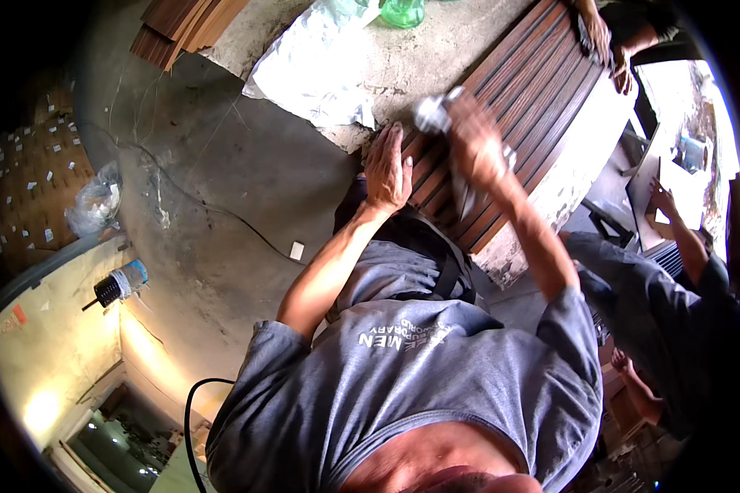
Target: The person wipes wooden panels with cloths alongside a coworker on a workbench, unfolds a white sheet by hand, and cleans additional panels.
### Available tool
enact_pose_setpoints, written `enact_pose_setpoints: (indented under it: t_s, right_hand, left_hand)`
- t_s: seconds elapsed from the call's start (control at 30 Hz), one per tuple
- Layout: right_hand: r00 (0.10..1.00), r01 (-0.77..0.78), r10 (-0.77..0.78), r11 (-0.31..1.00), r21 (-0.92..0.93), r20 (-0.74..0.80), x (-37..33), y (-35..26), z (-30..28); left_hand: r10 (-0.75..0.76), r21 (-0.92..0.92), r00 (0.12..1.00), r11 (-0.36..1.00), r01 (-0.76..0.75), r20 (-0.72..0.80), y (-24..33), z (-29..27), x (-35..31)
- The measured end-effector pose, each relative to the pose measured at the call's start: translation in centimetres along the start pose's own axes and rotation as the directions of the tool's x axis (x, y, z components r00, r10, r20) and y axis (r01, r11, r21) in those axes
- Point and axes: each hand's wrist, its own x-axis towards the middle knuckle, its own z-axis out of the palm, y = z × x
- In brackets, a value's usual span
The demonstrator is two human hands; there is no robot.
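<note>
A panel of dark reddish-brown wooden slats [518,111], with dark grooves between them, lies slantwise on a pale, stained work surface [551,193]. Over its near part, my right hand [478,144] is closed on a whitish crumpled rag [432,115], both smeared by motion. Bits of the rag show on either side of the fingers. My left hand [389,172] rests by the panel's left edge, its fingers stretched out and holding nothing. Whether its palm presses on the slats is hard to see.
Another person's hands [598,39] work at the panel's far end with a dark cloth. White plastic sheeting [316,70] and a green bottle [403,11] lie at the back. Brown boards [173,31] are stacked far left. A second person [658,304] stands close on the right. A cable [214,205] crosses the floor.
</note>
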Motion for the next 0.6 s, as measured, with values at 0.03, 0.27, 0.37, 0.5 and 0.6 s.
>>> enact_pose_setpoints:
  t_s: [0.03,0.27,0.37,0.5,0.6]
  right_hand:
    - [0.991,-0.121,0.124,0.992,0.046,-0.056,1.3,3.4,0.4]
    - [0.994,-0.100,0.099,0.995,0.027,0.055,-3.0,-4.2,1.5]
    - [0.966,0.016,-0.044,0.994,0.112,0.253,-7.9,-5.3,0.6]
    - [0.961,-0.246,0.241,0.969,-0.017,-0.133,-4.2,4.6,0.1]
    - [0.964,-0.262,0.258,0.963,-0.058,-0.058,-3.3,-1.6,1.3]
  left_hand:
    - [0.024,0.007,1.000,1.000,-0.024,0.009,0.3,0.0,0.4]
    - [-0.104,-0.129,0.994,0.987,0.099,-0.035,-0.5,0.7,0.4]
    - [-0.209,-0.380,0.978,0.904,0.198,0.013,-0.3,0.1,1.1]
    - [-0.198,-0.499,0.976,0.839,0.219,0.096,-0.4,0.0,1.4]
    - [-0.242,-0.551,0.958,0.785,0.285,0.150,-2.6,-0.8,0.2]
